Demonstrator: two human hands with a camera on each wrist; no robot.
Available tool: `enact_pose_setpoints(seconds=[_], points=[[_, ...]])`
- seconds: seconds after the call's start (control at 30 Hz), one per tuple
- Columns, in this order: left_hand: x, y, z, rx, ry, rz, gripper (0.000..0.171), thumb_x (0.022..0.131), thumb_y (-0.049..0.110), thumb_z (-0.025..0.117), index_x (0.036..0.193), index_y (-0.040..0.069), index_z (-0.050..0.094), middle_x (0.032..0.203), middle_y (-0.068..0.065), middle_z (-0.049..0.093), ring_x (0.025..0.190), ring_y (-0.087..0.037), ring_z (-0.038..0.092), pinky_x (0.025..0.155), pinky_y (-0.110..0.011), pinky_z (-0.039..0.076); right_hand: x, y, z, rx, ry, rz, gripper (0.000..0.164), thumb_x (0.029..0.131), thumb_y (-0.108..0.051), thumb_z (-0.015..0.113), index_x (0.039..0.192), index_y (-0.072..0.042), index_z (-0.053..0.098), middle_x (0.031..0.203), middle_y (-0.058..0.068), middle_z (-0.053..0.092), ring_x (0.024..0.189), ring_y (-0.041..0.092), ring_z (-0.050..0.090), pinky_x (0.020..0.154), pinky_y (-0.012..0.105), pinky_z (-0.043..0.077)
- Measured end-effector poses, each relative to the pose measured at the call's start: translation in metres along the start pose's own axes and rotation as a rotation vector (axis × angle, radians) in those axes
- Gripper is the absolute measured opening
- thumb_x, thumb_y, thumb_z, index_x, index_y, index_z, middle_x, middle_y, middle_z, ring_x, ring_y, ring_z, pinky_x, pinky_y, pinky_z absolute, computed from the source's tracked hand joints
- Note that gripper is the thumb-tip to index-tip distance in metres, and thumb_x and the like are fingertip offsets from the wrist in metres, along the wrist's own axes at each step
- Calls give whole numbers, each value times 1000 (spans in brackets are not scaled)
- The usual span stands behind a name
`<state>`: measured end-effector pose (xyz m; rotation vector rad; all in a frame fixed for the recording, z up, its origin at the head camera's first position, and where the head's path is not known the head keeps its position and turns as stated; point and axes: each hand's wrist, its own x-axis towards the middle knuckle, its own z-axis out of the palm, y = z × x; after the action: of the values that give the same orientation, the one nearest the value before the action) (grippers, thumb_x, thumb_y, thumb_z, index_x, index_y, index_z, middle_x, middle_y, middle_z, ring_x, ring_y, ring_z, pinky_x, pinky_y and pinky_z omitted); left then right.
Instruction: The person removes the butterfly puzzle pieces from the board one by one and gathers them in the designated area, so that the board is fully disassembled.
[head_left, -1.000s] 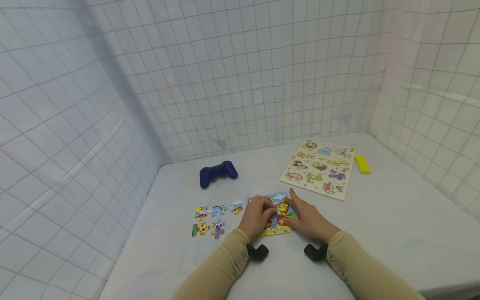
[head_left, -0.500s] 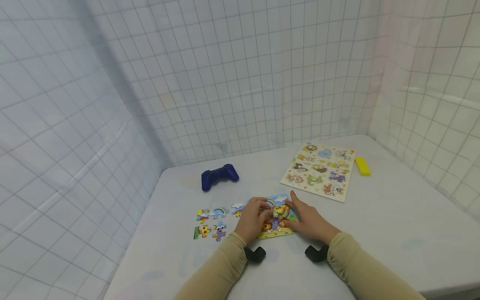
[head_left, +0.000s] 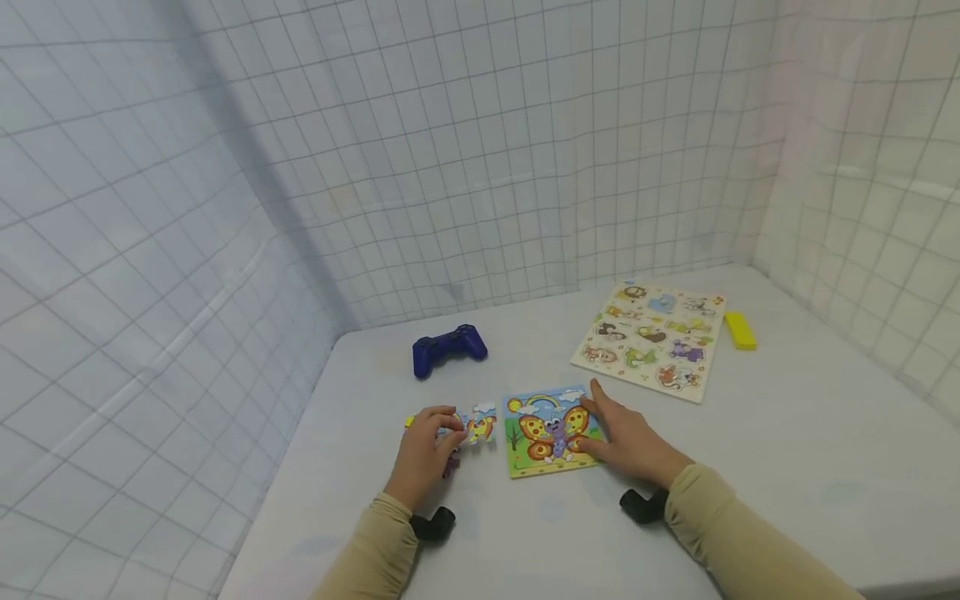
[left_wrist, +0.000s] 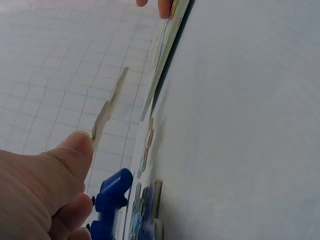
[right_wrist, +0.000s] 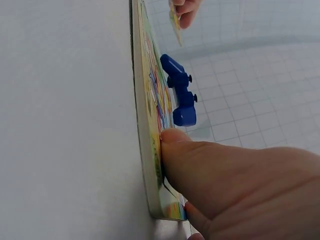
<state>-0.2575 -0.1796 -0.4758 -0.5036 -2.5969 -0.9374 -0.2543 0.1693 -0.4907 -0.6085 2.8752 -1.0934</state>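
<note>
Evidently the jigsaw work is only partway along: several loose pieces (head_left: 451, 465) lie flat on the tabletop (head_left: 555, 542) to the left of the butterfly board (head_left: 551, 467), and one piece (left_wrist: 101, 121) is in the air. The left hand (head_left: 420, 456) pinches that piece between thumb and fingers, clear of the board. The right hand's (head_left: 632, 439) fingers are spread, resting at the board's right side. The butterfly picture looks whole, though I cannot tell whether pieces or a printed base make it up.
</note>
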Motion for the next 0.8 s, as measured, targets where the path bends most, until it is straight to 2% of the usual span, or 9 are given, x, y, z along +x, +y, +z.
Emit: enact_pose_setpoints(seconds=[0.07,0.17,0.3,0.53,0.8], points=[[-2,2,0,25,-43,22,6,94,15,76,95,13,71,130,-11,66,124,-33,61,100,-50,52,0,0,-1,3,2,-3,104,95,-40,73,163,3,6,160,12,44,150,45,31,121,62,24],[-2,5,1,57,-110,15,5,95,15,75,94,13,70,131,-11,66,127,-34,59,107,-52,47,0,1,-1,11,-5,-1,105,95,-40,73,163,3,6,160,12,44,150,45,31,121,62,24],[-3,6,1,102,-151,-3,6,94,13,76,91,14,71,131,-12,66,128,-35,59,110,-53,45,-1,1,-1,14,-18,10,104,96,-40,72,163,2,5,160,12,43,150,45,31,121,62,24],[-4,7,-1,169,-176,0,6,92,17,78,89,17,73,132,-11,67,129,-37,58,107,-61,41,-2,0,-1,6,-12,-4,100,97,-37,72,163,3,8,160,12,44,150,45,31,120,62,25],[-4,8,-2,210,-181,17,6,92,19,78,89,17,74,133,-12,67,127,-38,60,100,-66,42,-3,-3,-3,6,-14,-19,97,98,-36,71,162,4,10,160,15,43,149,47,33,119,64,26]])
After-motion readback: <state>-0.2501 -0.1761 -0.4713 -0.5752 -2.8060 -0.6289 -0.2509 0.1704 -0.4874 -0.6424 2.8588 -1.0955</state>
